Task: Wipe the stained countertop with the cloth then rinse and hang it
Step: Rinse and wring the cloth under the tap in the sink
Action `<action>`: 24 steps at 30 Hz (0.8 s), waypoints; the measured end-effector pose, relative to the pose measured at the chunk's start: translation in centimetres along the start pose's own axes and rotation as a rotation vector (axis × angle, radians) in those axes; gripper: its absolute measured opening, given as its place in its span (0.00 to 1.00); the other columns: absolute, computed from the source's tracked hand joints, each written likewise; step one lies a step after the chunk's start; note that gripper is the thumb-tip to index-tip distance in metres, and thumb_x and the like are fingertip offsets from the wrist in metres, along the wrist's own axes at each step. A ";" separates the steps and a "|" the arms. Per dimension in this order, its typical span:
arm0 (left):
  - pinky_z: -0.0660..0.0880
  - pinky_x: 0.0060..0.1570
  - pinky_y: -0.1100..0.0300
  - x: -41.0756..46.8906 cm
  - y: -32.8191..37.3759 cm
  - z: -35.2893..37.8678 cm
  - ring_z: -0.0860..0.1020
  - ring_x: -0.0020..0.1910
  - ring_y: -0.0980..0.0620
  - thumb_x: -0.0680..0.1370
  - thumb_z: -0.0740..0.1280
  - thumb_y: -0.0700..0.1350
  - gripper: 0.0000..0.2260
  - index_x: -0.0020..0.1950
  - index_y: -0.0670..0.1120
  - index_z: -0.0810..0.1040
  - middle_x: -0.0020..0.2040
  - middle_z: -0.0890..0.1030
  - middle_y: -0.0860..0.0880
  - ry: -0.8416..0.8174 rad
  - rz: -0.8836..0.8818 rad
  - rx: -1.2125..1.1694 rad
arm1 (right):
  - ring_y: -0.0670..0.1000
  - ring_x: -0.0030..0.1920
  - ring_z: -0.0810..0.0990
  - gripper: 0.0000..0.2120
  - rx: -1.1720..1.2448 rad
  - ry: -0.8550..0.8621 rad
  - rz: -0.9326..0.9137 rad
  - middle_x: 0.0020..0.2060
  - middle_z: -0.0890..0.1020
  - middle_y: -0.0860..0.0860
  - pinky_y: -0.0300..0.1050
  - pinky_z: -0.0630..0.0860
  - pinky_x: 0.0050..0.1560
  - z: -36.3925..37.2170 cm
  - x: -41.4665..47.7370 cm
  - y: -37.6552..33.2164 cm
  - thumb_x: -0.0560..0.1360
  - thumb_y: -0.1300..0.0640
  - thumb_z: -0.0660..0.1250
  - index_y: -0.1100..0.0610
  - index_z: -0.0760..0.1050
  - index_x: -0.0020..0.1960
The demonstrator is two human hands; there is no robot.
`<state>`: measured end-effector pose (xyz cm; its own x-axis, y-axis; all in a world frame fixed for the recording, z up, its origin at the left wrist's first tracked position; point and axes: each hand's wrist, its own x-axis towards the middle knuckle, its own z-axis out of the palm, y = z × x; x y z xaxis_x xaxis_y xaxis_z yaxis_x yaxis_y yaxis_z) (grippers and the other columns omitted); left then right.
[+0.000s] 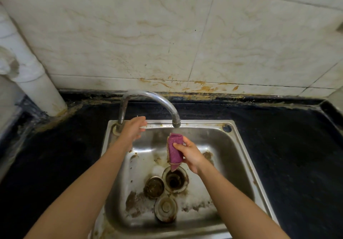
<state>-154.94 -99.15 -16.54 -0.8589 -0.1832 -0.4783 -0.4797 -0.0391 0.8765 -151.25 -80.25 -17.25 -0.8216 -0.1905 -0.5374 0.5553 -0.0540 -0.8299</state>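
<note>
The right hand (191, 155) holds the folded purple cloth (174, 150) over the sink (239, 146), just under the tap (148, 99) spout. The left hand (132, 128) is closed around the tap's handle. The dark bench (297, 155) lies all around the sink.

The cloth (175, 150) is magenta-purple with a fine speckled grain and a paler tan edge along its left side. The sink (239, 151) is dull silver steel, blotched with brown rust-coloured stains across its floor. The faucet (148, 99) is shiny chrome grey. The worktop (289, 146) is glossy black, edged at the back with orange-brown grime. The wall tiles (167, 34) are cream with faint beige marble veining and orange splatter low down. The pipe (31, 68) is white
</note>
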 end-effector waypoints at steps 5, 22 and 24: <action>0.72 0.43 0.62 -6.0 -1.8 1.9 0.77 0.43 0.54 0.79 0.62 0.47 0.11 0.58 0.45 0.75 0.49 0.80 0.49 -0.235 0.118 0.177 | 0.48 0.39 0.78 0.08 -0.203 0.015 -0.096 0.44 0.78 0.52 0.41 0.77 0.41 0.0 -1.8 0.1 0.75 0.62 0.66 0.54 0.68 0.50; 0.72 0.36 0.63 -11.6 -0.1 2.2 0.76 0.33 0.56 0.77 0.64 0.39 0.01 0.45 0.43 0.74 0.40 0.78 0.46 -0.213 0.004 0.045 | 0.57 0.50 0.79 0.15 -1.173 0.263 -0.374 0.50 0.80 0.56 0.42 0.68 0.41 1.7 -7.6 -0.6 0.72 0.58 0.67 0.60 0.71 0.57; 0.71 0.46 0.63 -11.7 -0.2 1.4 0.74 0.49 0.55 0.74 0.68 0.40 0.16 0.60 0.44 0.69 0.56 0.73 0.49 -0.235 0.201 0.435 | 0.60 0.50 0.79 0.09 -1.324 0.248 -0.446 0.50 0.81 0.58 0.44 0.67 0.40 1.5 -7.4 -0.9 0.74 0.59 0.62 0.61 0.71 0.53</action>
<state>-145.09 -95.68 -11.19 -0.9345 0.0815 -0.3466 -0.2892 0.3940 0.8724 -145.46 -80.27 -12.31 -0.9709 -0.2203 -0.0942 -0.1685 0.9074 -0.3849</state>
